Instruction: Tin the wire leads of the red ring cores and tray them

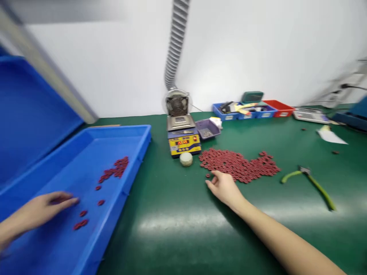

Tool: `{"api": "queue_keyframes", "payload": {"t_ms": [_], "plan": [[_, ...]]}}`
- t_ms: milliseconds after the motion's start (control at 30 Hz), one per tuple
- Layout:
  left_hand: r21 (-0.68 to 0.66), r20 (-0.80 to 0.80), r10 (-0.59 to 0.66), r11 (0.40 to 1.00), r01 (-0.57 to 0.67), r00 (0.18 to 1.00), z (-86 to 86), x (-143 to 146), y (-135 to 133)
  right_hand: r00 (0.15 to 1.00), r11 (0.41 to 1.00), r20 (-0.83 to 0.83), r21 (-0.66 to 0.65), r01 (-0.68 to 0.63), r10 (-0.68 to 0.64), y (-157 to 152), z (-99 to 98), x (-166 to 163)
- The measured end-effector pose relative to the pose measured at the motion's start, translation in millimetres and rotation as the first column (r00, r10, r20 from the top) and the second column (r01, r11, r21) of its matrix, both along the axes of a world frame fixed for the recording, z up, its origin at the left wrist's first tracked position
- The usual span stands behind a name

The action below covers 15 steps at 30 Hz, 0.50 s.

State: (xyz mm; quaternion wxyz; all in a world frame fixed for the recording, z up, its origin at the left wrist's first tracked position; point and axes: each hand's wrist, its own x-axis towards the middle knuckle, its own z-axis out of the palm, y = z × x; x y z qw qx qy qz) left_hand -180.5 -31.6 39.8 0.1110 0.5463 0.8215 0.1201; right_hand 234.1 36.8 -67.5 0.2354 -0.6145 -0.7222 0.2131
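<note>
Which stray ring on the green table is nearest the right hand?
The single red ring beside the right hand, just off the pile; the other strays lie far right.

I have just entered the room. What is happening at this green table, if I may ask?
A person is working with small red rings. The left hand is over the blue tray, where some rings lie scattered; blur hides whether its fingers hold one. The right hand is at the near edge of a large ring pile on the green table, its fingers slightly apart beside a loose ring.
</note>
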Motion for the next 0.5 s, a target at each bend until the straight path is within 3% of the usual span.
{"api": "queue_keyframes", "payload": {"t_ms": [100,167,233,333,400,500], "plan": [[0.171,-0.026,0.157,0.974,-0.150,0.987,15.0,-11.5,-2.5,0.993,0.999,0.112,-0.017,0.039,-0.037,6.5,-2.7,-3.2],[0.231,-0.034,0.178,0.959,-0.166,0.983,26.5,-6.8,-4.4,0.981,0.999,0.192,-0.011,0.043,-0.040,8.0,-3.4,-7.4],[0.289,0.004,0.123,0.950,-0.118,0.992,32.6,9.8,-5.0,0.986,1.000,0.169,-0.013,-0.001,0.003,4.6,-0.4,-14.7],[0.373,0.190,-0.192,0.922,0.110,0.963,25.7,55.8,-0.9,0.971,0.983,-0.202,-0.101,-0.153,0.130,-9.0,14.2,-30.9],[0.341,0.328,-0.404,0.894,0.292,0.854,13.7,95.1,5.3,0.847,0.942,-0.513,-0.194,-0.275,0.141,-18.5,27.9,-43.7],[0.240,0.502,-0.509,0.859,0.452,0.700,-5.6,151.0,18.2,0.712,0.903,-0.698,-0.256,-0.346,0.076,-25.3,43.5,-59.4]]}}
